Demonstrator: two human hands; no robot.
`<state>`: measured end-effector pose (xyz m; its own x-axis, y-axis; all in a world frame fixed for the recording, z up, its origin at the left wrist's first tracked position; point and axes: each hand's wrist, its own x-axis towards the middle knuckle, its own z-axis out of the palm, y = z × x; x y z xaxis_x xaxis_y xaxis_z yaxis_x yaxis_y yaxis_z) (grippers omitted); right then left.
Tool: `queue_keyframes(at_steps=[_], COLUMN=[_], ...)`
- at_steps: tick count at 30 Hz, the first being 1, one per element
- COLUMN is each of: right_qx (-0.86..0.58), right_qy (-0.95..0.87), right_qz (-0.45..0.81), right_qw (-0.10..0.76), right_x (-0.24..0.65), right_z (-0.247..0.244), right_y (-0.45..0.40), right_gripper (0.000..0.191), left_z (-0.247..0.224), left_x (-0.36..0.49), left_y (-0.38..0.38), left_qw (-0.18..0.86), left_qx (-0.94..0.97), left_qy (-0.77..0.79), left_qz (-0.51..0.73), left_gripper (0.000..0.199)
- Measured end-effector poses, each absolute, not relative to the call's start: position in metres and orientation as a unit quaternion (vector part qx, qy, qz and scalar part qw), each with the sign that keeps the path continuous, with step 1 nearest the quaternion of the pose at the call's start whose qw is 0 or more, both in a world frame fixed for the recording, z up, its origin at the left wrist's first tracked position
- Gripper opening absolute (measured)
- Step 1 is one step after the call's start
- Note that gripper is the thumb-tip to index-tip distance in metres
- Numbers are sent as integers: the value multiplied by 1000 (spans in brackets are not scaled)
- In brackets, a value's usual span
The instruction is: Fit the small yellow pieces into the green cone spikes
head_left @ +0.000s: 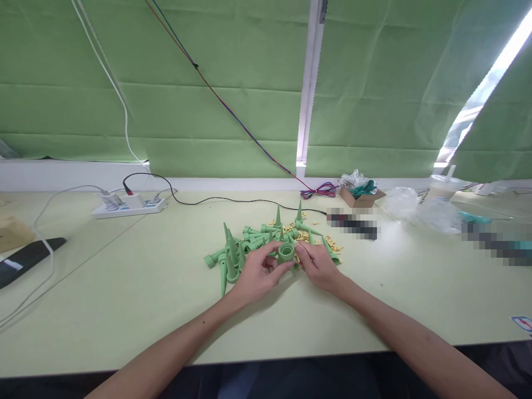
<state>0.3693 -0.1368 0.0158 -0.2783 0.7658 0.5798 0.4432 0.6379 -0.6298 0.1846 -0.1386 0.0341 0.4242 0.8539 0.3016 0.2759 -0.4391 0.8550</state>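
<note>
My left hand (261,270) grips a green plastic spike by its round, ringed collar (286,252). The collar's open end faces up toward me, and the fingers and thumb close around it. At the collar's right side, my right hand (319,267) is closed in a pinch; whatever sits between its fingertips is too hidden to name. Behind and left of the hands lies a heap of similar green spikes (233,252), some standing point up, others on their sides. Small yellow plastic pieces (305,239) are scattered among and behind them, mostly right of the heap.
A white power strip (128,206) with plugs stands at the back left. A black cable (216,198) crosses the table's rear. Farther right are a small cardboard box (361,198), a lidded cup with a straw (439,191) and plastic bags. A dark flat object (31,260) lies far left.
</note>
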Motion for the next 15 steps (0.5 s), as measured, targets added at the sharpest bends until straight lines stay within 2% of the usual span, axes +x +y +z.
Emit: queue_keyframes(at_steps=[4,9,15], right_qx=[-380,-372,-361], right_qy=[-779,-785,-772], right_qz=[192,186,160], right_qw=[460,459,498], right_x=[369,369,368], right_z=[17,21,19], right_y=[-139,-142,-143], right_gripper=[38,33,29], left_z=[40,43,42], left_x=[186,185,184], left_y=[-140,-138,-137], left_qw=[463,479,514], left_qx=[708,686,665], left_qy=[380,376,357], left_qz=[375,399,408], left_gripper=[31,31,30])
